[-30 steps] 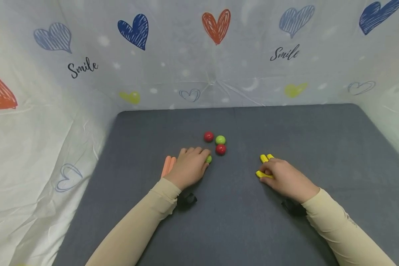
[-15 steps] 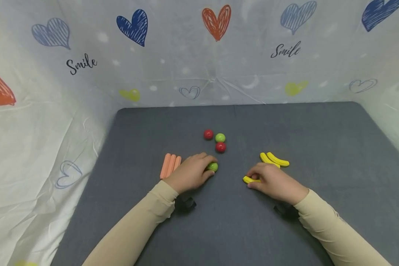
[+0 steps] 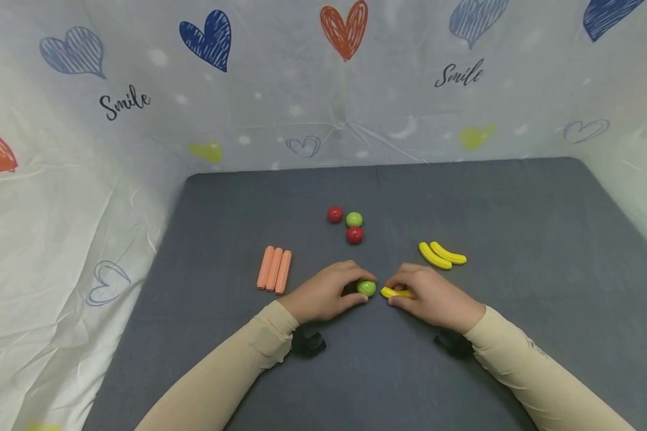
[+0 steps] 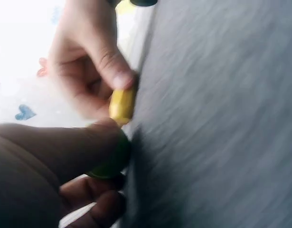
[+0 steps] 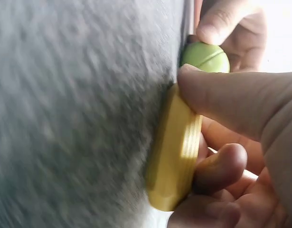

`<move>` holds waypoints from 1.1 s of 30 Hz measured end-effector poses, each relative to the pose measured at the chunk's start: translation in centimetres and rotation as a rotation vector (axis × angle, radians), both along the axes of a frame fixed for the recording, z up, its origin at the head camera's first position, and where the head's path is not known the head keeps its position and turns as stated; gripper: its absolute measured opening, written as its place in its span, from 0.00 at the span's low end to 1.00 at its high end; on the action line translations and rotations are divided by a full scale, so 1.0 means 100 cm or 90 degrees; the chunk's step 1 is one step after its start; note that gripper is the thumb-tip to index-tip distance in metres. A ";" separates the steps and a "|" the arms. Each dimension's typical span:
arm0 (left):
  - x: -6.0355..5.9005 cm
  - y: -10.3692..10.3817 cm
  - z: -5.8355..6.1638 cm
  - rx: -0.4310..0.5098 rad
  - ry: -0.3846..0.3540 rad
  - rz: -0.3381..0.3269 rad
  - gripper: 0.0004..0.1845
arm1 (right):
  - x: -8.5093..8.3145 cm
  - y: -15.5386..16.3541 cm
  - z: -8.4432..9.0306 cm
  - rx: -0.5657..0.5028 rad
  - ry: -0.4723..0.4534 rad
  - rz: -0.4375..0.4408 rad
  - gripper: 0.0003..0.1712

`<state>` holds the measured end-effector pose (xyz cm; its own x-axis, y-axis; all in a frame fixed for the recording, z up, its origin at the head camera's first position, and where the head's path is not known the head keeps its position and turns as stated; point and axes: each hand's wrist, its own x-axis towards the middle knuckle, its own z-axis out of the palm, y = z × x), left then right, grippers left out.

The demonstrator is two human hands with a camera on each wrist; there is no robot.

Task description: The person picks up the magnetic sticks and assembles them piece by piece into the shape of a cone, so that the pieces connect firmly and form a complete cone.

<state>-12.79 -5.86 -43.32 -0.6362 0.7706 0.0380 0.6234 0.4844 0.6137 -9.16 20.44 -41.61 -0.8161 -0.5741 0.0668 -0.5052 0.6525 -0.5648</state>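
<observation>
Pinching a green ball between thumb and fingers, the left hand met the right hand mid-mat — the right gripped a yellow banana piece, its tip just beside the ball on the grey mat.

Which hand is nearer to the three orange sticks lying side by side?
Left. The left hand, gripping a green ball, sits just right of the orange sticks; the right hand, pinching a yellow banana, lies farther right.

a small green ball and a ribbed yellow banana lie end to end, touching, on the grey desk, nearer its front edge, mid-width.
</observation>
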 end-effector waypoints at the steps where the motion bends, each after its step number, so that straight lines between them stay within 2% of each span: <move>1: 0.001 0.001 -0.002 0.004 0.003 -0.005 0.20 | 0.000 -0.001 -0.001 -0.002 0.003 0.004 0.10; 7: 0.002 0.002 -0.006 0.021 0.009 -0.006 0.20 | 0.002 -0.006 -0.004 -0.016 0.011 0.024 0.10; 17: 0.000 0.000 -0.006 0.046 0.004 -0.025 0.20 | 0.002 -0.006 -0.006 -0.031 0.030 0.063 0.10; 25: -0.004 -0.002 -0.007 0.073 -0.018 -0.035 0.20 | 0.002 -0.006 -0.007 -0.036 0.042 0.052 0.12; 33: -0.005 -0.004 -0.010 0.071 -0.036 -0.035 0.20 | 0.001 -0.007 -0.007 -0.018 0.057 0.047 0.13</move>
<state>-13.30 -6.22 -44.32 -0.5973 0.7969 0.0903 0.6094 0.3778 0.6971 -9.02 19.79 -42.35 -0.7612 -0.6299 0.1542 -0.6010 0.5959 -0.5326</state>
